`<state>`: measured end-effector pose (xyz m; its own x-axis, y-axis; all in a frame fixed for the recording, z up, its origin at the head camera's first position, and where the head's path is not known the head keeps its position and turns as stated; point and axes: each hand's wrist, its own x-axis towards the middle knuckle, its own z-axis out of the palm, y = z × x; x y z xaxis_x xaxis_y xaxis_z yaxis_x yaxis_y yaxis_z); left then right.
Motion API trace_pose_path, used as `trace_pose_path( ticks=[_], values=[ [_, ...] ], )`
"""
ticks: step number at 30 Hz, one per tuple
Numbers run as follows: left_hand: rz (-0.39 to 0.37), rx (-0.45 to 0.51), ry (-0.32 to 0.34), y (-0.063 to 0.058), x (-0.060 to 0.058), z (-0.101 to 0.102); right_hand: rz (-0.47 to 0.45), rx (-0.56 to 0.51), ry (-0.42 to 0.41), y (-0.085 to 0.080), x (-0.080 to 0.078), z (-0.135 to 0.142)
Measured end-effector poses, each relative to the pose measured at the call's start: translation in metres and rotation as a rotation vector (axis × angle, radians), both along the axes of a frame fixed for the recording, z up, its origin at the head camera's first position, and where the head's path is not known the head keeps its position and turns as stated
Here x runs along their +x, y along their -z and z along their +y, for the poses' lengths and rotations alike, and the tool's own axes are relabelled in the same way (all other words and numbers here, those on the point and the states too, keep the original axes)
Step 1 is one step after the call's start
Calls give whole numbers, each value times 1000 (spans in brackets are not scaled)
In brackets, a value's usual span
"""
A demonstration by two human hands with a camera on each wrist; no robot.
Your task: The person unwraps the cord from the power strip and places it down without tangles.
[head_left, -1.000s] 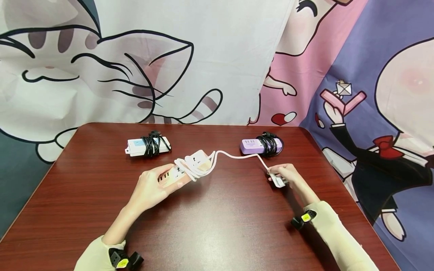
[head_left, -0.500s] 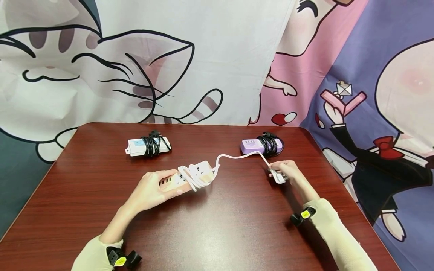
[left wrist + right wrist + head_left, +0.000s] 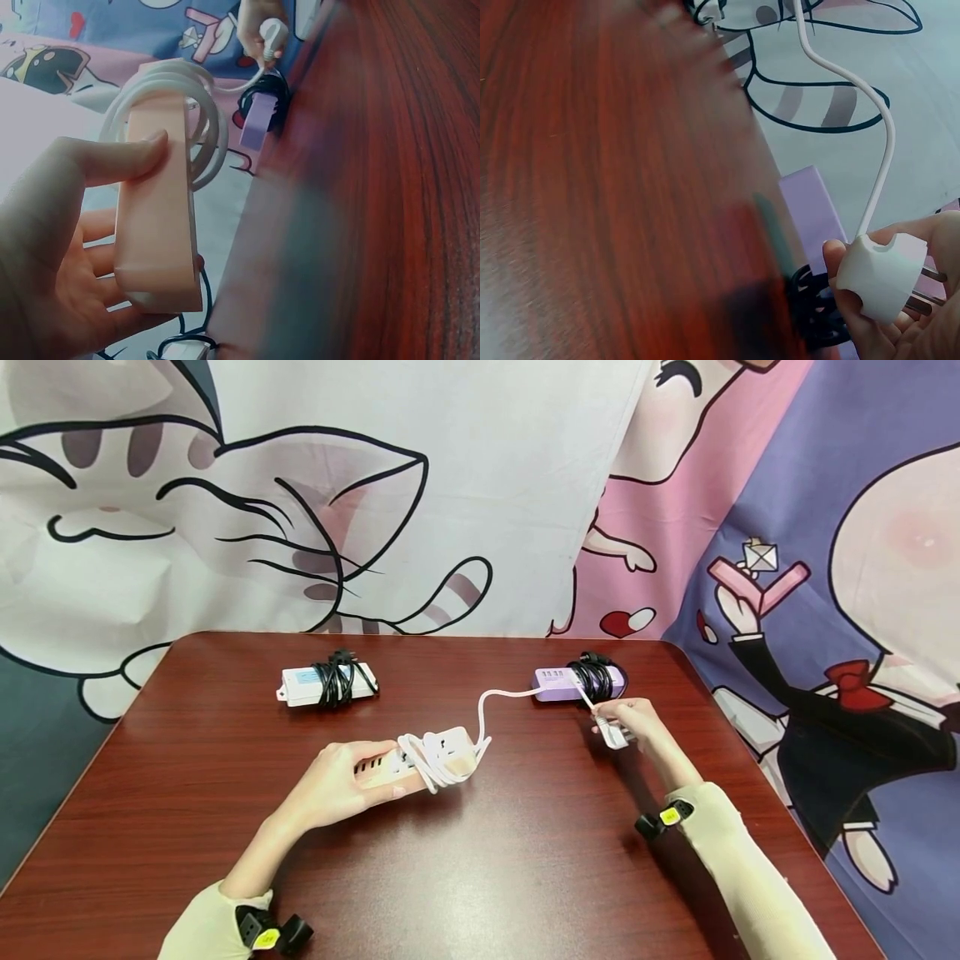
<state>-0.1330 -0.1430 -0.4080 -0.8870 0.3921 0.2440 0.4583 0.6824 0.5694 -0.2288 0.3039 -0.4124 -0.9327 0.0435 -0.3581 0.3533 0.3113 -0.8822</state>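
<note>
My left hand (image 3: 333, 785) grips one end of a cream power strip (image 3: 386, 768) with its thumb along one side and fingers along the other. White cord (image 3: 427, 760) is wound round the strip's far half. From there a loose length of cord (image 3: 483, 703) runs right to a white plug (image 3: 615, 735). My right hand (image 3: 637, 720) holds that plug between thumb and fingers above the table. In the right wrist view the metal prongs (image 3: 922, 301) stick out towards the palm. The left wrist view shows the strip's smooth peach side (image 3: 157, 217) under my thumb.
On the dark red wooden table (image 3: 480, 877), a white power strip (image 3: 302, 687) wrapped in black cord lies at the back left. A purple power strip (image 3: 555, 683), also with black cord, lies behind my right hand. A cartoon-printed cloth (image 3: 517, 485) hangs behind the table.
My right hand has moved up the table with the plug. My left hand has lowered the strip's far end and turned it flatter. The loose cord now rises more steeply from the strip.
</note>
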Motion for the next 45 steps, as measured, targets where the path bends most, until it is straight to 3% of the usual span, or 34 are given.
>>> trace_pose_path(
  ticks=[8,17,23,36,45],
  values=[
    [-28,-59,8,4,-1,0,39,-49,31,-12,-9,-8],
    [-41,-84,57,6,-2,4,65,-33,72,-22,-20,-18],
    [-52,-97,50,5,-2,6,140,-44,118,-27,-26,-23],
    [1,-157,-25,5,-2,2,241,-143,160,-44,-19,-28],
    [10,-139,-141,5,-4,-5,254,-134,148,-49,-2,-21]
  ],
)
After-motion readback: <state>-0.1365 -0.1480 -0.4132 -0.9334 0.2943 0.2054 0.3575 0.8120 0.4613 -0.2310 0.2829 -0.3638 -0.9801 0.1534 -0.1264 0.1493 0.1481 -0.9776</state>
